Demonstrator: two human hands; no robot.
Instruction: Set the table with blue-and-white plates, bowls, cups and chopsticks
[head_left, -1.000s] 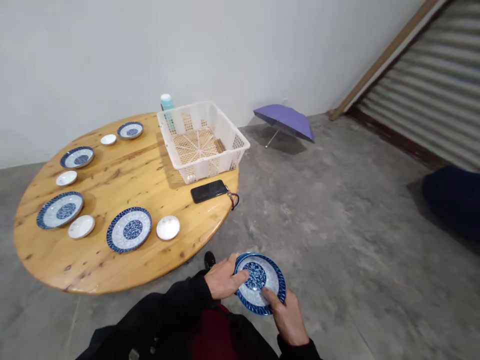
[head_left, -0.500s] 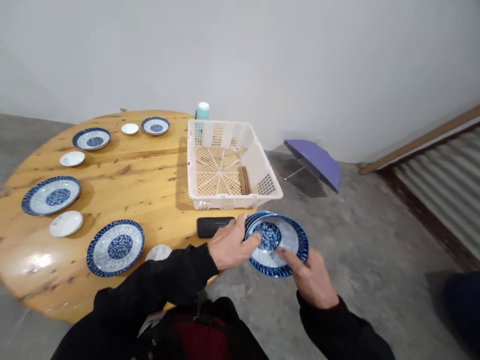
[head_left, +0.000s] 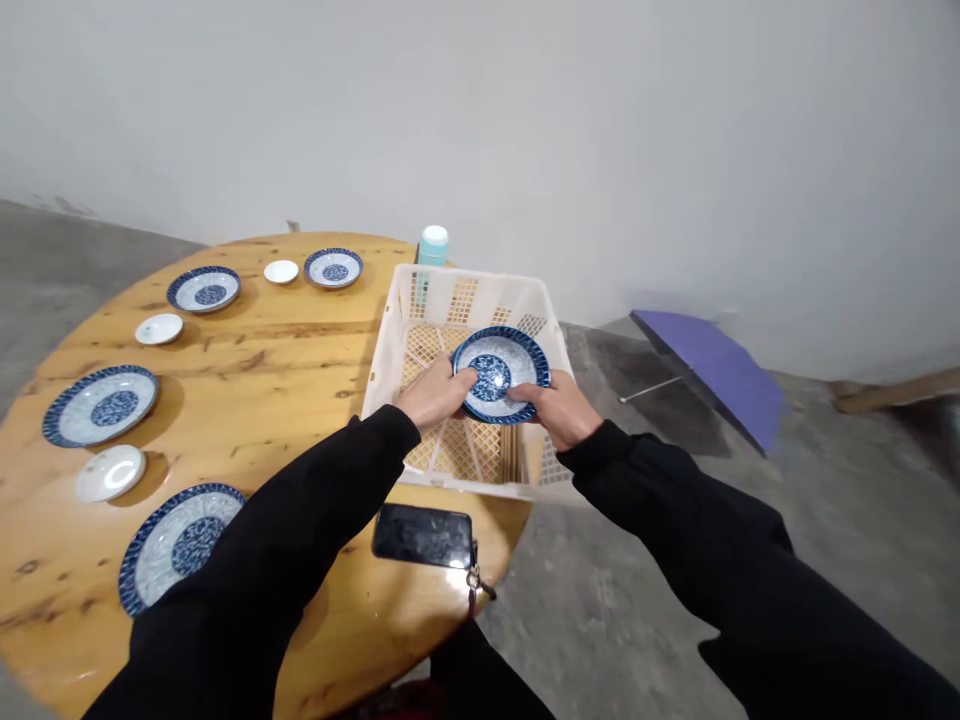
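Observation:
A stack of blue-and-white plates (head_left: 506, 375) is held over the white plastic basket (head_left: 382, 350). My left hand (head_left: 436, 392) grips the stack's left edge, thumb on the top plate's face. On the opposite edge my right hand (head_left: 564, 408) is closed the same way, its thumb pressed on the plate. The fingers of both hands are hidden underneath, and how many plates are stacked I cannot tell. Inside the basket, brown flat strips (head_left: 511, 455) stand against the right wall, below the plates.
On the round wooden table (head_left: 300, 380) lie more patterned plates (head_left: 101, 405) and small white saucers (head_left: 111, 473). A black phone (head_left: 422, 536) with a strap lies before the basket. A turquoise bottle (head_left: 433, 246) stands behind it. A purple umbrella (head_left: 709, 365) rests on the floor at right.
Both hands have carried the plates forward and left, from beside the table's edge to above the basket. The view has shifted, and the phone now shows fully.

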